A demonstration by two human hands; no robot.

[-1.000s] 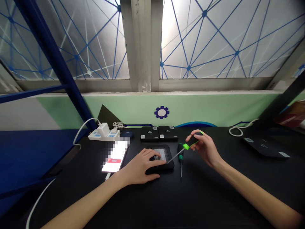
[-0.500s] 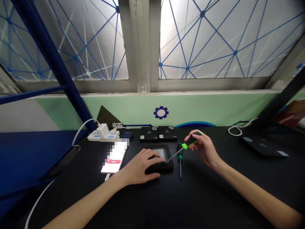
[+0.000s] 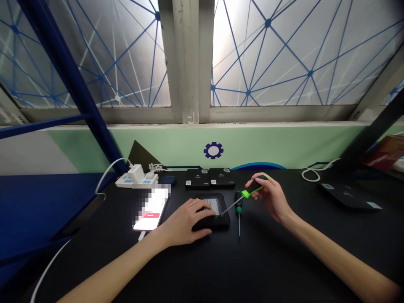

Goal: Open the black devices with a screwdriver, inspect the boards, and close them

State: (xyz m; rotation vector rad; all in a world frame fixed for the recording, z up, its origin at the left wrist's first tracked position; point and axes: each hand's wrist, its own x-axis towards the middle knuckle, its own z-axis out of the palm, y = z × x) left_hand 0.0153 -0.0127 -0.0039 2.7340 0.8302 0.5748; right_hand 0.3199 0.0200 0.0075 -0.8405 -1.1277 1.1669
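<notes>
1. Box [image 3: 217, 222] lay on the table [image 3: 221, 269], between the hands.
2. Nearer to it: left hand [image 3: 192, 223], resting on top, fingers loosely spread, thumb by the front edge.
3. Apart from it: right hand [image 3: 268, 193], gripping a screwdriver [image 3: 245, 193], long axis slanting down leftward to the box's right side; tip contact unclear.
4. Second screwdriver [image 3: 239, 209] lay just right, handle farther away.

The index finger of the left hand [image 3: 188, 221] is drawn slightly toward nine o'clock. A wider gap is left to the screwdriver [image 3: 245, 193] tip.
</notes>
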